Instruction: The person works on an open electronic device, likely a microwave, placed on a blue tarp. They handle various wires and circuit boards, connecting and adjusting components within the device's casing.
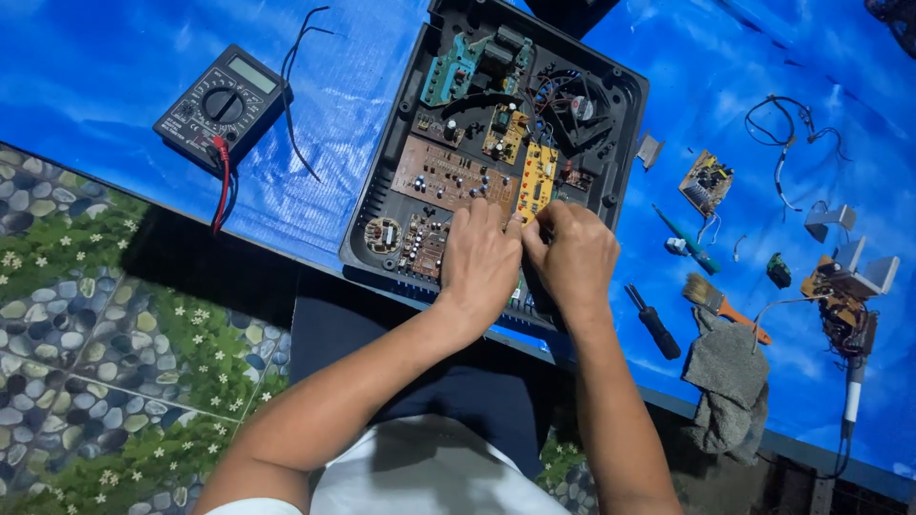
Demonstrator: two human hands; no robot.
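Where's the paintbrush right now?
In the head view the paintbrush lies on the blue sheet, right of the right hand, between the black-handled screwdriver and the grey rag, its handle tip over the rag.

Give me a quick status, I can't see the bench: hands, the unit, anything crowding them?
Left hand and right hand both on the boards at the near edge of the open black chassis. Grip hidden. Screwdriver, brush lie clear, right.

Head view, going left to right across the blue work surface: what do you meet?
Multimeter → open black case of circuit boards → black-handled screwdriver → paintbrush → grey cloth → soldering iron.
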